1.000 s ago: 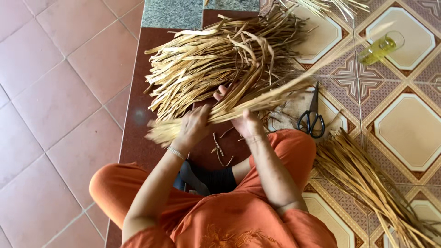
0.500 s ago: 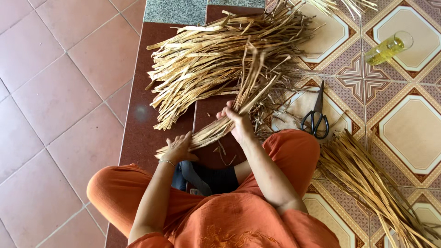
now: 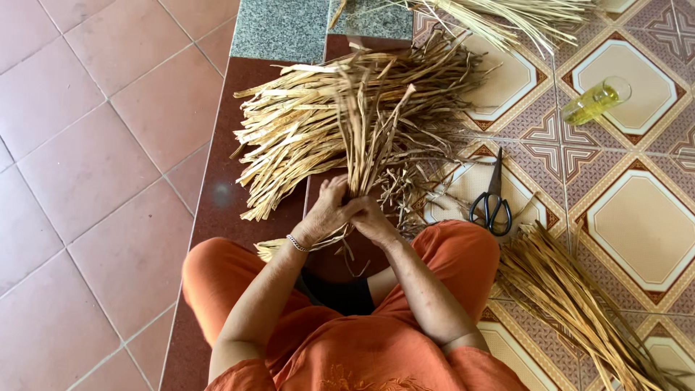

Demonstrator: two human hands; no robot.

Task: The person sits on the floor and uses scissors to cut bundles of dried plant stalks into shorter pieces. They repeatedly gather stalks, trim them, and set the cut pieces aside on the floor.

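A: How is the light?
B: Bright, soft and even daylight; I cannot tell which side it comes from. Shadows are faint, only slight darkening under the straw pile (image 3: 347,123).
A: Any glare?
B: A pale sheen on the dark red floor strip (image 3: 224,195) and a glint on the bottle (image 3: 595,101).
A: Sharpness?
B: Crisp throughout; the hands (image 3: 351,213) show no blur, and edges bend only slightly.

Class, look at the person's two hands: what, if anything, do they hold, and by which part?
Both the left hand and right hand clasp a bunch of dried straw strips at its lower end.
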